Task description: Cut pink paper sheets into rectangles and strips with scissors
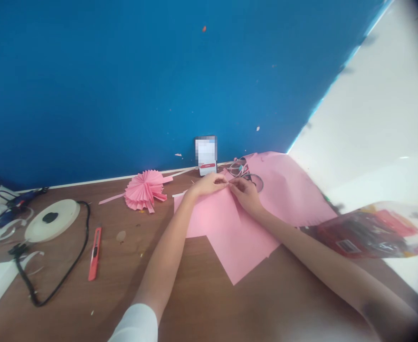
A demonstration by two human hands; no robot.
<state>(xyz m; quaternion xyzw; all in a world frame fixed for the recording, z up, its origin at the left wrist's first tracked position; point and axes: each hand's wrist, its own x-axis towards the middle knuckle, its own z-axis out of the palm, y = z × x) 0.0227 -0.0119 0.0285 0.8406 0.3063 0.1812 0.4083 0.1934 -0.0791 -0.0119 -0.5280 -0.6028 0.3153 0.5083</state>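
Note:
Pink paper sheets [226,232] lie overlapping on the brown table, one corner pointing toward me. At the far side of these sheets, my left hand [211,184] is closed, thumb and fingers pinched at the pink paper. Facing it, my right hand [244,192] pinches the paper too, its fingertips almost touching those of the left. The exact bit between the fingertips is small and partly hidden. To the left sits a pleated pink paper fan rosette [145,191] with paper strips sticking out.
A phone [206,154] leans on the blue wall behind my hands. A red box cutter [95,254] and a round white device [54,219] with a black cord lie left. Scissors [255,181], a larger pink sheet [290,190] and a plastic package [373,232] are right.

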